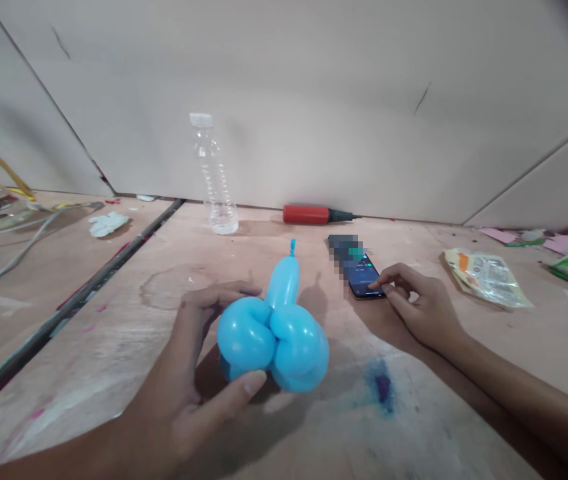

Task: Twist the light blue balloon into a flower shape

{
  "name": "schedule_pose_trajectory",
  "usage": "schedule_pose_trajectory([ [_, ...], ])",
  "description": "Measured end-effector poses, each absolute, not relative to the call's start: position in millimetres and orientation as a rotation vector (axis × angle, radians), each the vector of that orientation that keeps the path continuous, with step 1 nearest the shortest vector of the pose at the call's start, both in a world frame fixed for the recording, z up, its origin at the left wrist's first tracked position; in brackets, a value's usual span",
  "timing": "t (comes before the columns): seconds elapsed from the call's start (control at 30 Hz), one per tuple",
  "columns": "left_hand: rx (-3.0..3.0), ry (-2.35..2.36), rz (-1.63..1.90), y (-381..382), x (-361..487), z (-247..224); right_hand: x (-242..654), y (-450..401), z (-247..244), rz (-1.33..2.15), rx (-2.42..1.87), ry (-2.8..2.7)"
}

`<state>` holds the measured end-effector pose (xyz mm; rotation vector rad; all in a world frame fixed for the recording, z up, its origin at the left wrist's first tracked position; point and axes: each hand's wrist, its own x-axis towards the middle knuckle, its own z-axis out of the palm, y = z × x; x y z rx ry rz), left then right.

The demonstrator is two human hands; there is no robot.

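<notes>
A blue twisted balloon [297,343] rests near the middle of the wooden surface, its knotted end pointing away from me. My left hand [189,360] curves round its left side, thumb in front and fingers behind, holding it. A phone [364,270] with a lit screen lies to the right, part of it pixelated. My right hand [421,303] has a fingertip on the lower end of the screen; its other fingers are curled, and nothing is held in them.
A clear plastic bottle [217,180] stands by the wall, with a red pump [307,214] lying to its right. Plastic packets [487,277] and pink paper pieces [499,235] lie at the right. Crumpled white tissue [108,224] and cables [29,252] are at the left.
</notes>
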<state>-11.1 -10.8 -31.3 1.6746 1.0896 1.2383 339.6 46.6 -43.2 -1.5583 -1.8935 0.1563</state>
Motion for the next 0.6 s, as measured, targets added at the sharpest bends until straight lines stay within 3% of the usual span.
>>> schedule_pose_trajectory([
  [0.6,1.579,1.181,1.193,-14.4,-8.3,-31.3,339.1,46.7,-43.3,0.162,-1.525,-1.893],
])
